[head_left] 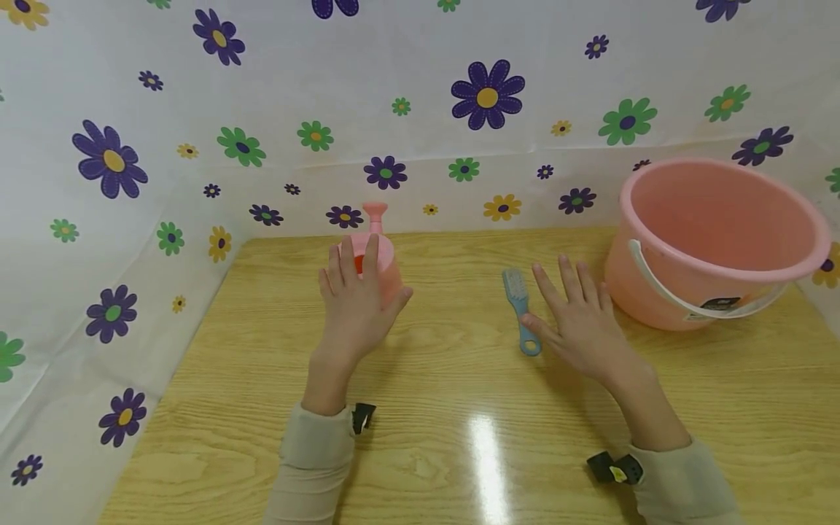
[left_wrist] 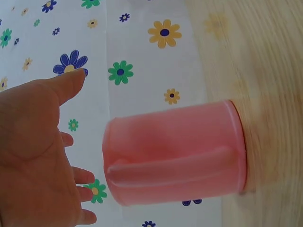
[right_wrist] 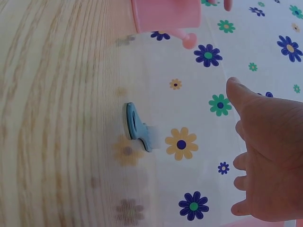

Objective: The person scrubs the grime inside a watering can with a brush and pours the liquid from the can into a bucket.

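Observation:
My left hand (head_left: 356, 306) is spread over the near side of a pink watering can (head_left: 390, 266), partly covering it in the head view. In the left wrist view the can (left_wrist: 175, 146) stands apart from the fingers, its long handle toward the camera. My right hand (head_left: 584, 328) hovers palm down with fingers spread, holding nothing. Just left of it lies a blue brush (head_left: 527, 328) with pale bristles, its holed handle end toward me; the right thumb overlaps it in the head view. The right wrist view shows the brush (right_wrist: 135, 124) flat on the table, below the hand (right_wrist: 274, 146).
A large pink bucket (head_left: 633, 292) with a white handle stands at the right, close beyond the right hand. The wooden table (head_left: 262, 408) meets a white flowered cloth (head_left: 275, 80) at its back and left. Black straps (head_left: 615, 468) sit at both wrists.

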Action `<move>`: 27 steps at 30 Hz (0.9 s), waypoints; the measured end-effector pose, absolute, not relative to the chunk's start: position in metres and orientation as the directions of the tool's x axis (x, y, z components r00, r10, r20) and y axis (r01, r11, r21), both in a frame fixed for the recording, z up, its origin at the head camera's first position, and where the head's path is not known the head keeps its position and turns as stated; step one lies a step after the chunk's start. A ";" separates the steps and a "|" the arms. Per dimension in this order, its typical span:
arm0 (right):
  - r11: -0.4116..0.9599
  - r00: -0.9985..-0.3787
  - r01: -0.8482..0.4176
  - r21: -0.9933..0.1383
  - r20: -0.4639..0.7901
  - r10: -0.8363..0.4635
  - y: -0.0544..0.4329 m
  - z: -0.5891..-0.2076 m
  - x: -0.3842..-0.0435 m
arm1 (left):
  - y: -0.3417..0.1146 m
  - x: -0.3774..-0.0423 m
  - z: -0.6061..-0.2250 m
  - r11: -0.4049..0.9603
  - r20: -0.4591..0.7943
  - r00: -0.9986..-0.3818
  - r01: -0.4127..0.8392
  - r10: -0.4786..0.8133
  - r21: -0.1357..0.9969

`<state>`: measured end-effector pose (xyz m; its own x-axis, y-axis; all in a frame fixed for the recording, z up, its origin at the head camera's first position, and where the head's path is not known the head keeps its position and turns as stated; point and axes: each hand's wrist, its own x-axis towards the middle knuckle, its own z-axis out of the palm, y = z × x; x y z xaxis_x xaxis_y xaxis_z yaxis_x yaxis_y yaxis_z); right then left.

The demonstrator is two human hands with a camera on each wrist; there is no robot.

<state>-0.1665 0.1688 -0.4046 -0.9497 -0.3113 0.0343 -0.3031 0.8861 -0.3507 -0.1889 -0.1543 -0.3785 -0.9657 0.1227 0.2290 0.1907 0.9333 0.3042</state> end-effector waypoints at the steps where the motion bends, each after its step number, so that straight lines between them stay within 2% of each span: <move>1: 0.887 -0.950 -0.302 -0.350 0.034 -0.310 0.169 -0.405 -0.166 | -0.156 -0.190 -0.379 0.931 0.227 -0.967 0.182 0.112 0.316; 11: 0.887 -0.952 -0.292 -0.359 0.018 -0.306 0.169 -0.404 -0.166 | -0.176 -0.195 -0.385 0.871 0.162 -0.983 0.009 -0.081 0.492; 27: 0.886 -0.950 -0.291 -0.360 0.002 -0.311 0.171 -0.406 -0.167 | -0.184 -0.201 -0.398 0.761 -0.014 -0.990 -0.118 -0.142 0.638</move>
